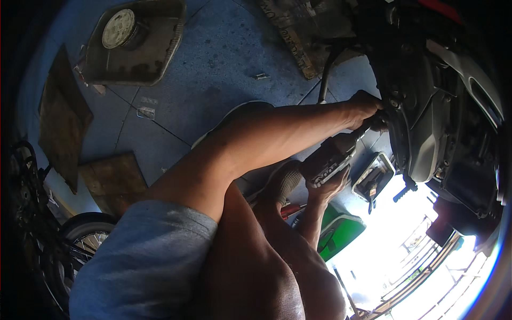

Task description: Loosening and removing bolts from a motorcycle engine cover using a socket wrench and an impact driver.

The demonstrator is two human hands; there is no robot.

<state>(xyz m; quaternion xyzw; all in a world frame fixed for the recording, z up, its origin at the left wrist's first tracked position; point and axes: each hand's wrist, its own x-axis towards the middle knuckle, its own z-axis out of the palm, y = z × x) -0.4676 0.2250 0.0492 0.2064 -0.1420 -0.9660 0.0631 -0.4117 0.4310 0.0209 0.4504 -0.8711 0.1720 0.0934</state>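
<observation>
My left hand (362, 108) reaches across to the dark underside of a motorcycle (426, 106), fingers curled at the front end of a power tool; what exactly they grip is hidden. My right hand (332, 188) is closed round the lower part of that black power tool (329, 154), whose nose points up toward a fitting on the machine. Below the motorcycle, right of the tool, lies a small tray (362, 176) with dark items in it. A red-handled tool (292, 209) shows by my foot.
A large grimy tray (160, 74) holding a round can (118, 28) is at the upper left. Wooden boards (61, 122) lie on the blue floor (213, 53). Another two-wheeler's wheel (88, 240) is at lower left. A green bin (338, 237) sits near a bright opening.
</observation>
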